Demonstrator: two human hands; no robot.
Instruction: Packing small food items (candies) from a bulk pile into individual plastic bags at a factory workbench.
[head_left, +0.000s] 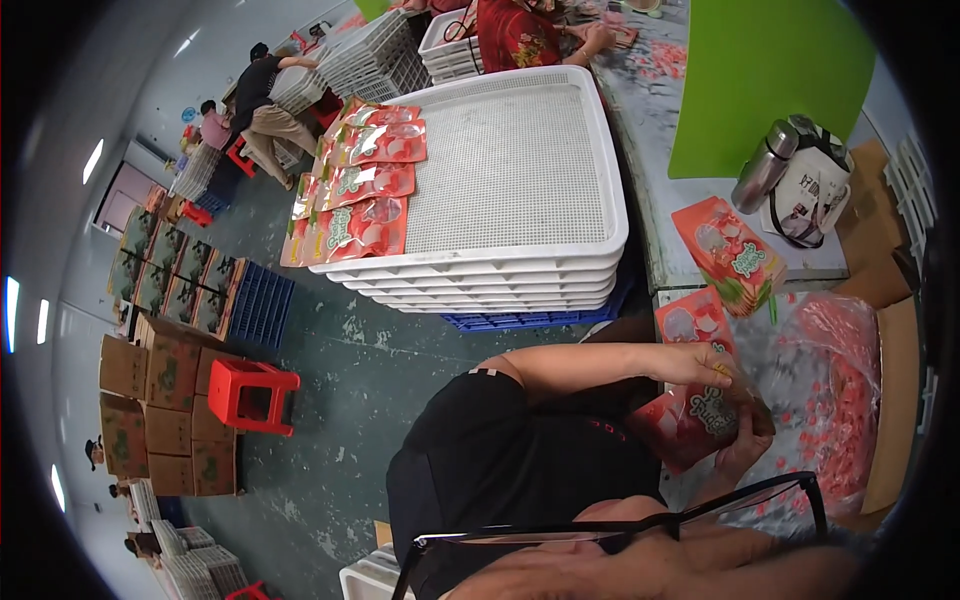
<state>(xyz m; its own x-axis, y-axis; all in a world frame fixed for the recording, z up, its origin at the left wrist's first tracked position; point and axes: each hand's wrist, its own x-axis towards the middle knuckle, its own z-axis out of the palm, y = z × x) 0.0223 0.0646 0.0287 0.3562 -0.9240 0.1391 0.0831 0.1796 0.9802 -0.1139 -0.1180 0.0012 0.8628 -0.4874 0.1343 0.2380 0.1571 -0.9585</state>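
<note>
My left hand [700, 364] reaches across from the left, its fingers closed on the upper edge of a red, glossy pouch [690, 425] with pale green lettering. Lower down, my right hand [746, 446] grips the same pouch at its right edge. Red printed packaging [690, 318] also shows beyond my left forearm; whether it belongs to the held pouch I cannot tell. Farther off on the table lies another red pouch [728, 250] with a round window and green leaves. Many small pinkish-red wrapped pieces [845, 435] lie to the right of my hands.
Stacked white trays [500, 258] stand ahead, with several red pouches [365, 226] in rows on the top one's left. A steel flask [768, 165], white bag [812, 190], green panel [770, 85] and open carton [893, 400] border the table. A red stool [250, 397] stands left.
</note>
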